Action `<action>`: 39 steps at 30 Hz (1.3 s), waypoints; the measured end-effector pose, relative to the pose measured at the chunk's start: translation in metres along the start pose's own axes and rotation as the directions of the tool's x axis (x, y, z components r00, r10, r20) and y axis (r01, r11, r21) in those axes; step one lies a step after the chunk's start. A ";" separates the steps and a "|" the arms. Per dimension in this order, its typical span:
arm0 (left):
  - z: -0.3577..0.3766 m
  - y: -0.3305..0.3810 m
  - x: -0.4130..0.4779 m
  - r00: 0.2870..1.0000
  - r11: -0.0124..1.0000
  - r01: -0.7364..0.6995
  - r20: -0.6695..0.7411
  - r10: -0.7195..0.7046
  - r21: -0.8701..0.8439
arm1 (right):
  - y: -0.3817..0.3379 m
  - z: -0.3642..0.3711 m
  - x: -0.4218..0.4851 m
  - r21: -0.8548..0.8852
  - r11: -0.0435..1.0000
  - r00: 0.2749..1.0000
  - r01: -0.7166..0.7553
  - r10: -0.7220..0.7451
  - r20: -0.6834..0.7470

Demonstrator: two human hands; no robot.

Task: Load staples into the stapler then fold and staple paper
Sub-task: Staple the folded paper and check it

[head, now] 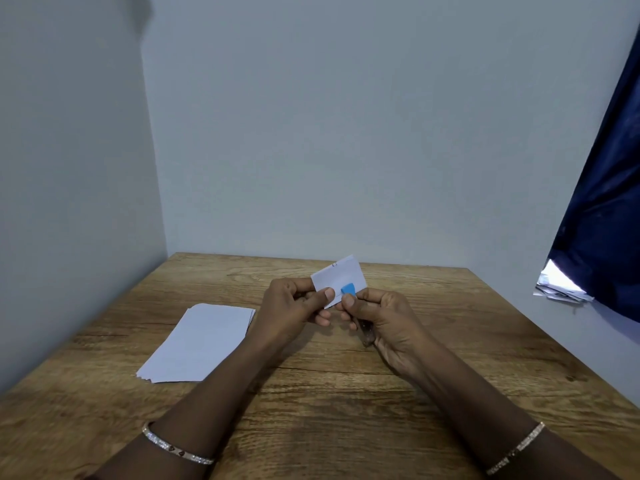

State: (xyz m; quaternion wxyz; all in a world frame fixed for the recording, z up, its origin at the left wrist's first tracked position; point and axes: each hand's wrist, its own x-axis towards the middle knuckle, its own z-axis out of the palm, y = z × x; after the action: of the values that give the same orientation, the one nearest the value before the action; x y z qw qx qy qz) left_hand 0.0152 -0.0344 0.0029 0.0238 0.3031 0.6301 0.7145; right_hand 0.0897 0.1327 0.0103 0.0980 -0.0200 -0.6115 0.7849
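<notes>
Wooden table [311, 393] butts into pale wall corner. Dark blue curtain [602, 202] hangs beyond table's right edge; bright gap at its lower hem.

Folded paper [341, 277] white, stapler [348, 289] tip on it bright blue. Paper stack [199, 341] left of it white. Table [311, 410] brown woodgrain. Wall [329, 133] pale grey-blue. Curtain [602, 202] dark navy. Bracelets [176, 448] silvery, sparkly.
</notes>
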 end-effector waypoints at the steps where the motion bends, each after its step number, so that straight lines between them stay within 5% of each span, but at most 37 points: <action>1: -0.001 -0.001 0.000 1.000 1.000 0.001 -0.005 -0.001 0.002 | 0.000 0.000 0.000 -0.002 1.000 1.000 0.001 -0.001 0.002; 16: -0.005 -0.011 0.007 0.994 0.998 0.046 -0.106 -0.040 0.047 | 0.000 -0.001 0.004 0.077 0.997 1.000 -0.010 0.008 0.027; 39: 0.000 -0.009 0.003 0.999 0.999 -0.023 -0.029 0.024 0.031 | -0.002 -0.004 0.002 0.016 0.999 0.998 0.029 -0.028 -0.058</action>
State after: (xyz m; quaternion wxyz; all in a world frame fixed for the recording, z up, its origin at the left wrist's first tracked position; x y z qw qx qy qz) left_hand 0.0098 -0.0312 -0.0036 0.0014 0.3002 0.6376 0.7095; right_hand 0.0882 0.1374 0.0113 0.1268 -0.0332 -0.6022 0.7875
